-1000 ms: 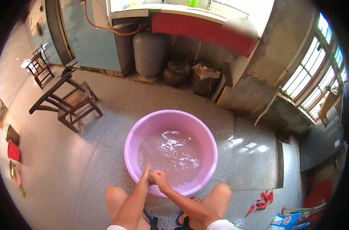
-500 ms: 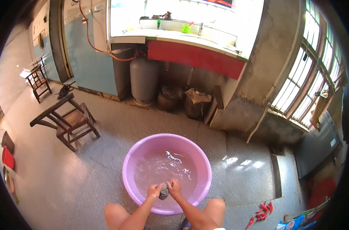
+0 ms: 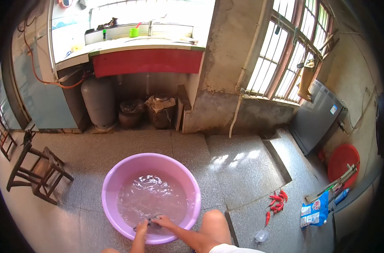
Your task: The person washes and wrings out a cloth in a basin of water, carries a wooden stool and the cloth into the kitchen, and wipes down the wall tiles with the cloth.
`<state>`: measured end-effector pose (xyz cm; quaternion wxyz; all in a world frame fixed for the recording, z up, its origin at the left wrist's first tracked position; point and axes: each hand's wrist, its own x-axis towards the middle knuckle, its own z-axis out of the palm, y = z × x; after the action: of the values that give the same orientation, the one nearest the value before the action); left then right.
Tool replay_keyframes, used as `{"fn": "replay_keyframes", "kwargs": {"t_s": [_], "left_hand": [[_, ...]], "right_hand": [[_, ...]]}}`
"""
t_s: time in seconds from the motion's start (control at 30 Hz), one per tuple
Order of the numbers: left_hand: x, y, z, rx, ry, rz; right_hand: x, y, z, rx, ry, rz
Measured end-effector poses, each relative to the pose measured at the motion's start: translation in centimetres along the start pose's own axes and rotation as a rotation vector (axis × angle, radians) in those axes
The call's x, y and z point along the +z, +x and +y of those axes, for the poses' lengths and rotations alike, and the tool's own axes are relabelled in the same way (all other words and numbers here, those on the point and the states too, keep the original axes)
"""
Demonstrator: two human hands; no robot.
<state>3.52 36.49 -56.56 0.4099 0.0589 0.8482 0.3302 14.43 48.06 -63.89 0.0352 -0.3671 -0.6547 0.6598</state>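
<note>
A large pink-purple basin [image 3: 109, 192] stands on the floor in front of me, holding cloudy water [image 3: 151, 196] with bright ripples. Low over its near side, both my hands are on a small, dark grey, wet cloth [image 3: 154, 224]. My left hand [image 3: 141, 227] is closed on the cloth's left end. From the right, my right hand [image 3: 163, 221] grips it with bent fingers. The hands partly cover the cloth, so its full shape is hidden.
A wooden chair [image 3: 42, 168] stands to the left. On the right lie red chillies [image 3: 278, 202], a clear plastic piece [image 3: 262, 235] and a blue-white bag [image 3: 315, 211]. A floor channel [image 3: 278, 160], grey fridge [image 3: 316, 118] and gas cylinder [image 3: 98, 101] are farther back.
My view has swung to the right, bringing the chillies, bag and fridge further in. The cloth, a compact wad before, now lies lower and more spread between my hands.
</note>
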Motion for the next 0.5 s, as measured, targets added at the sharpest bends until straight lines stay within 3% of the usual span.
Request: {"fn": "replay_keyframes", "kwargs": {"t_s": [0.07,0.1,0.13,0.17,0.23,0.27,0.4,0.5], "left_hand": [[-0.8,-3.1,2.8,-0.294,-0.724,-0.106],[-1.4,-1.9,1.9,-0.241,-0.832,-0.309],[-1.9,-0.1,0.3,-0.241,-0.831,-0.319],[-2.4,2.5,-1.7,-0.197,-0.962,-0.501],[-2.4,5.8,-3.9,-0.096,-1.215,-0.870],[-2.1,5.6,-3.4,-0.091,-1.215,-0.880],[-0.9,3.5,-0.5,0.275,-0.928,-0.705],[0.1,0.9,1.6,0.520,-0.711,-0.540]], "right_hand": [[1.3,-1.8,-6.1,0.048,0.226,-0.022],[2.5,-2.0,-7.4,0.106,0.313,-0.024],[3.8,-2.3,-8.6,0.047,0.337,-0.032],[4.7,-3.0,-9.8,-0.013,0.361,-0.041],[5.2,-5.5,-13.2,-0.182,0.036,-0.053],[5.4,-6.7,-14.4,-0.185,0.029,-0.045],[5.2,-8.3,-16.5,-0.281,-0.336,0.031],[2.8,-5.4,-14.7,-0.212,-0.461,0.268]]}}
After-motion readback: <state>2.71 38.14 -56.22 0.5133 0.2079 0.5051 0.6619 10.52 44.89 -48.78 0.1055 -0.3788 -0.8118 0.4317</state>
